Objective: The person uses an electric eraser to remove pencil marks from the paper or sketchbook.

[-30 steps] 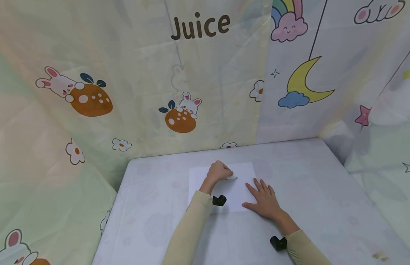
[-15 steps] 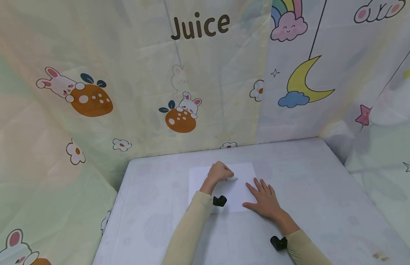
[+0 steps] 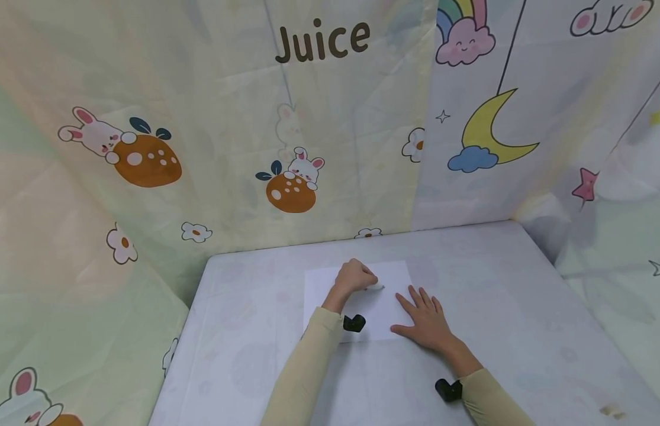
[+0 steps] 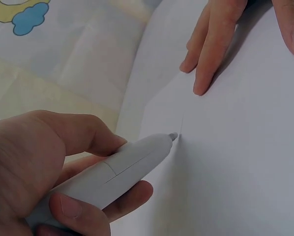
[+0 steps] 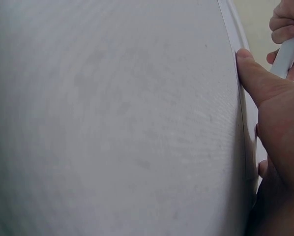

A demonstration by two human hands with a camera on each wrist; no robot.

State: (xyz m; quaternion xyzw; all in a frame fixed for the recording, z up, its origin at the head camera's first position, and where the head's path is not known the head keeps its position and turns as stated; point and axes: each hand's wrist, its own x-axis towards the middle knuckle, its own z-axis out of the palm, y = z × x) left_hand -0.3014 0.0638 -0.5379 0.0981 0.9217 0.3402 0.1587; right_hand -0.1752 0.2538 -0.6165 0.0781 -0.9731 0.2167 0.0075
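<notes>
My left hand [image 3: 354,276] grips a thick white pen [image 4: 125,167], its fingers and thumb curled round the barrel. The small grey tip points right, at the surface of a white sheet of paper [image 3: 385,310]; whether it touches I cannot tell. A faint thin line shows on the paper beside the tip in the left wrist view. My right hand [image 3: 427,319] rests with spread, straight fingers on the sheet's right edge. In the right wrist view its thumb [image 5: 257,78] lies along the paper's edge, and the pen shows beyond it.
The paper lies on a table [image 3: 468,266] under a pale cloth. A printed curtain [image 3: 218,118] hangs behind and at both sides. Each sleeve has a black object [image 3: 354,323] at the wrist.
The left hand and the pen have shifted very slightly to the right across the paper. My right hand stays where it was.
</notes>
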